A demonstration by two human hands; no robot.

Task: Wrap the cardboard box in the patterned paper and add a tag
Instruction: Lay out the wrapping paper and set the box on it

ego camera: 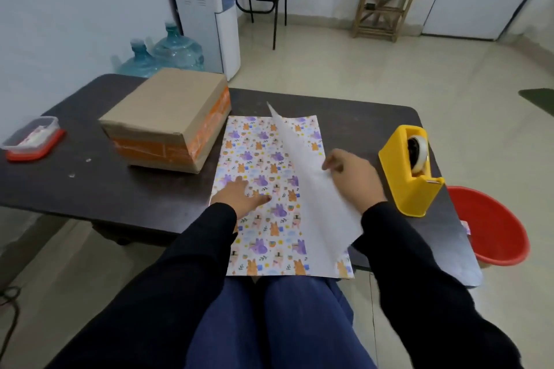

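A brown cardboard box [168, 117] with orange tape stands on the dark table, left of the patterned paper [260, 159]. The paper lies flat with its printed side up, and its near end hangs over the table's front edge. My left hand [239, 196] rests flat on the paper's left part, fingers spread. My right hand [353, 177] pinches the paper's right edge and holds it lifted and folded over, so the white underside [317, 189] faces me. No tag is identifiable.
A yellow tape dispenser [412, 171] stands at the table's right. A small clear container with a red lid [31, 139] sits at the far left. A red basin [491, 226] is on the floor to the right. Water jugs [168, 52] stand behind the table [75, 189].
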